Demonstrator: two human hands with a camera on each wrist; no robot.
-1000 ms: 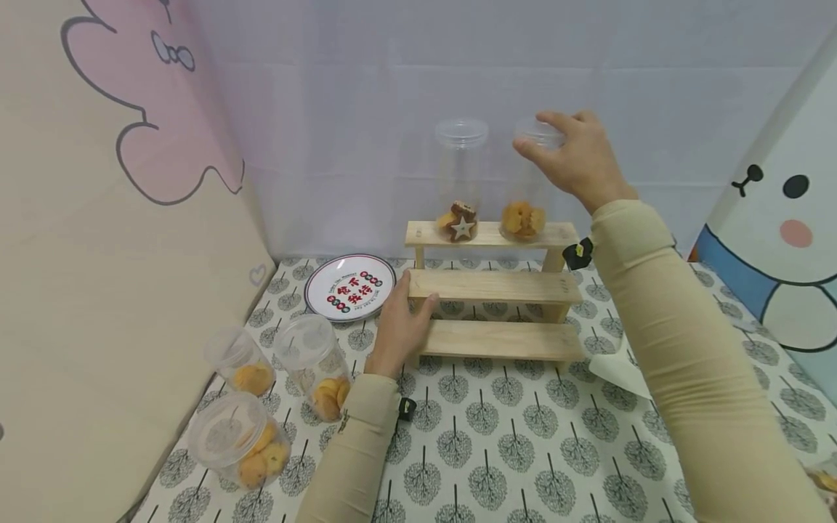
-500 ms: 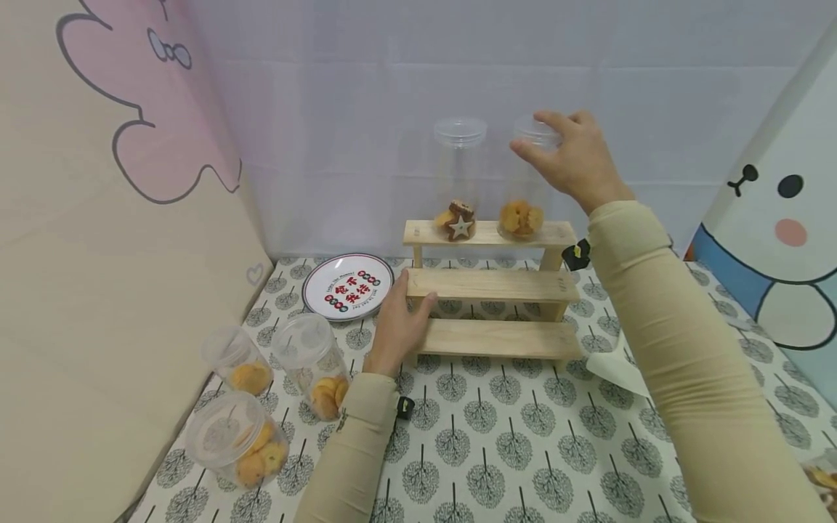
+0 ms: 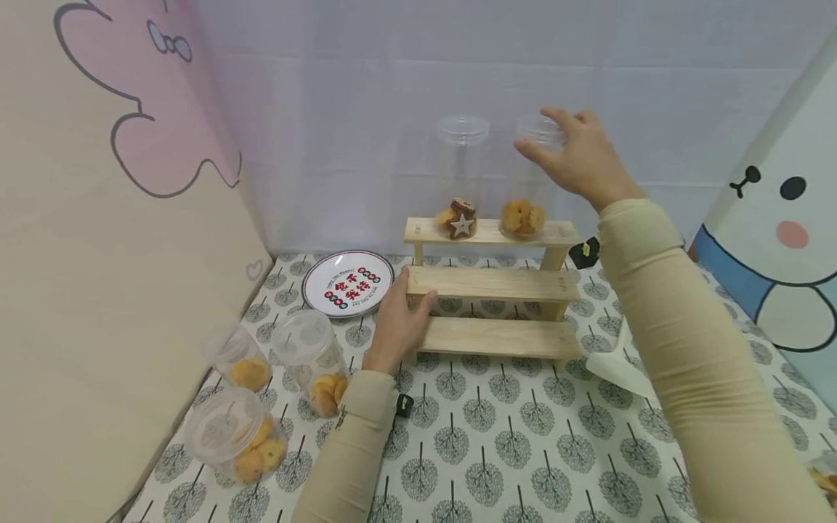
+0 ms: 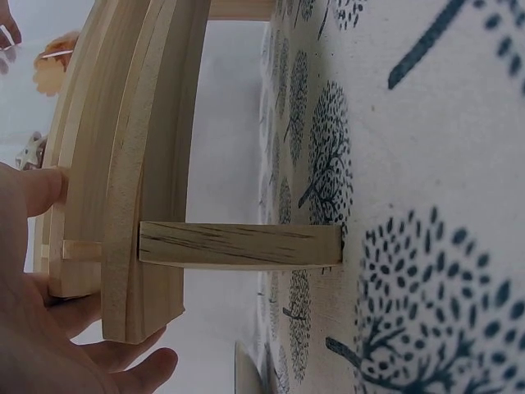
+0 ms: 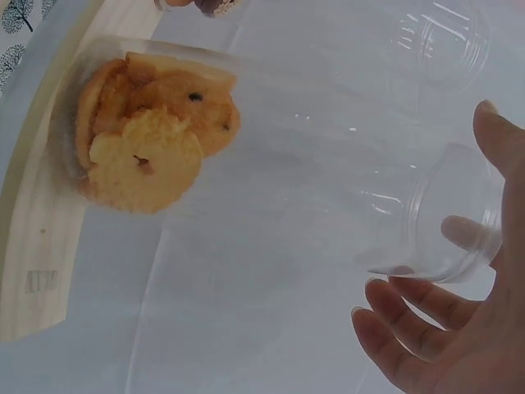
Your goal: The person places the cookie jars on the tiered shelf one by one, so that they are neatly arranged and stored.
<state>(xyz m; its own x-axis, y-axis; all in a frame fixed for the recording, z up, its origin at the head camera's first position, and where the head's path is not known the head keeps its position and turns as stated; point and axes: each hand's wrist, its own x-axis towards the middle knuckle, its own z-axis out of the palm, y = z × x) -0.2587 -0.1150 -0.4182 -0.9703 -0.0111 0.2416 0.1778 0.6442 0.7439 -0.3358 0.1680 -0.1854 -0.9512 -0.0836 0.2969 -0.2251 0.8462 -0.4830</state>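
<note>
A jar (image 3: 525,185) is standing atop the rack (image 3: 493,283) at one o'clock, the left hand (image 3: 399,323) clamping the rack, the right hand (image 3: 584,156) holding fingers apart around the lid (image 3: 532,129), seemingly finishing placement and needing a clear withdrawal.

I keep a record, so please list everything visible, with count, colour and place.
Wooden rack: one, pale brown, centre
Tall jars: two, clear, rack's top tier
Other jars: three, clear, at left
Biscuits: several, golden and brown, inside jars
Plate: one, white with red lettering, left of rack
Utensil: one, white, right of rack, partly hidden
Unclear item: one, brownish, lower right edge
Tree-print cloth: one, white and grey, beneath
Backdrop: one, pale, behind
Cartoon panels: two, multicoloured, left and right
Sleeves: two, beige, forearms
Wrist devices: two, black, wrists
Left hand: one, gripping the rack
Right hand: one, at tall jar's lid
</note>
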